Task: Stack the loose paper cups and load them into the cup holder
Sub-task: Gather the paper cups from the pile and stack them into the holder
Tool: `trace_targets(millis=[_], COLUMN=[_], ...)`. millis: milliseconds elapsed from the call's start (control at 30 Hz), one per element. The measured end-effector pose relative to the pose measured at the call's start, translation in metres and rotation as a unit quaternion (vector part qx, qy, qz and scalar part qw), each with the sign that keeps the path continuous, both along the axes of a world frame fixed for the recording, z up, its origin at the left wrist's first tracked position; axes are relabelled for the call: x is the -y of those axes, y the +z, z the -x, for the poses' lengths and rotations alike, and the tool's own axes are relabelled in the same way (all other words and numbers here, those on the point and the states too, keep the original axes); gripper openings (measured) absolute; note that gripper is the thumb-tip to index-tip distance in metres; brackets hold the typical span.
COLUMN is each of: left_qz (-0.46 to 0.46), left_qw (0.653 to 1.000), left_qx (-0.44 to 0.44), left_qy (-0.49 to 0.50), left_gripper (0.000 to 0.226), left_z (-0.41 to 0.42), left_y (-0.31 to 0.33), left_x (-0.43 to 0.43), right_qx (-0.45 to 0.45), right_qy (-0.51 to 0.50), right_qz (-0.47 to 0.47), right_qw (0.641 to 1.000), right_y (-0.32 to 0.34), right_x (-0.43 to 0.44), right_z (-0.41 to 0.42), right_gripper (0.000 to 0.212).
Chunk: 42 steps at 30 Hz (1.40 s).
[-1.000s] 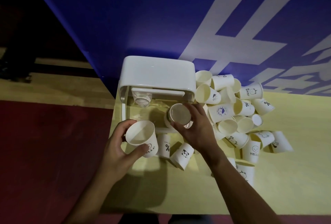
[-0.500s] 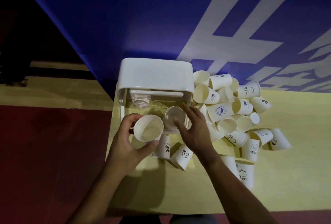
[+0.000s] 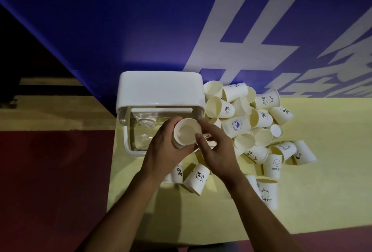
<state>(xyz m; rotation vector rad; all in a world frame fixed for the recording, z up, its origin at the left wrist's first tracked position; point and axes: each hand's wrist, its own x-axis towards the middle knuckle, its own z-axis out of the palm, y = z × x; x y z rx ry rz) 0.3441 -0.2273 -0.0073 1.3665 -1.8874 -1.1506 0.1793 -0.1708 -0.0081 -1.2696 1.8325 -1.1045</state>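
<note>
Nesting | left hand [image 3: 166, 152] and right hand [image 3: 218, 151] both clasp the cup stack [image 3: 187, 133] | align your rims squarely; seat fully.

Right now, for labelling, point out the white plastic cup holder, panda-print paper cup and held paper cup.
white plastic cup holder [image 3: 161, 88]: head view, lid.
panda-print paper cup [image 3: 198, 179]: head view, side.
held paper cup [image 3: 187, 133]: head view, inside.

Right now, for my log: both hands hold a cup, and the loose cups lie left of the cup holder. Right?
No: the head view shows the loose cups right of the cup holder. Left hand and right hand hold the cup.
</note>
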Motion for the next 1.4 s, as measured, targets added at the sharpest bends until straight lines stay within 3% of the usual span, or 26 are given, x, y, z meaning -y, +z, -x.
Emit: trace_targets(millis=[300, 767, 867, 933, 1067, 1233, 1400], left_qz=[-0.07, -0.094, -0.089, -0.048, 0.104, 0.142, 0.159], left_qw=[0.992, 0.988, 0.989, 0.988, 0.986, 0.982, 0.966], left_qx=[0.101, 0.115, 0.114, 0.131, 0.127, 0.101, 0.129], left_qy=[-0.021, 0.039, 0.038, 0.061, 0.041, -0.069, -0.157], left_gripper=[0.083, 0.081, 0.092, 0.097, 0.076, 0.064, 0.063], left_z=[0.006, 0.014, 0.015, 0.015, 0.034, 0.122, 0.226], left_y=[-0.04, -0.039, -0.029, -0.019, -0.01, 0.002, -0.001], left_x=[0.007, 0.003, -0.003, -0.014, -0.038, -0.04, -0.041], right_qx=[-0.116, -0.116, -0.105, -0.091, -0.083, -0.065, -0.067], right_qy=[0.063, 0.093, 0.079, 0.034, -0.053, -0.136, -0.177], right_qz=[-0.065, -0.099, -0.084, -0.07, -0.051, -0.075, -0.085], right_qw=[0.989, 0.984, 0.988, 0.993, 0.994, 0.986, 0.978], right_y=[-0.049, -0.05, -0.043, -0.037, -0.035, -0.032, -0.029], right_x=[0.007, 0.013, 0.005, -0.006, -0.038, -0.078, -0.125], right_z=[0.004, 0.007, 0.008, 0.015, 0.046, 0.103, 0.177], right_gripper=[0.05, 0.053, 0.052, 0.045, 0.022, 0.015, 0.016])
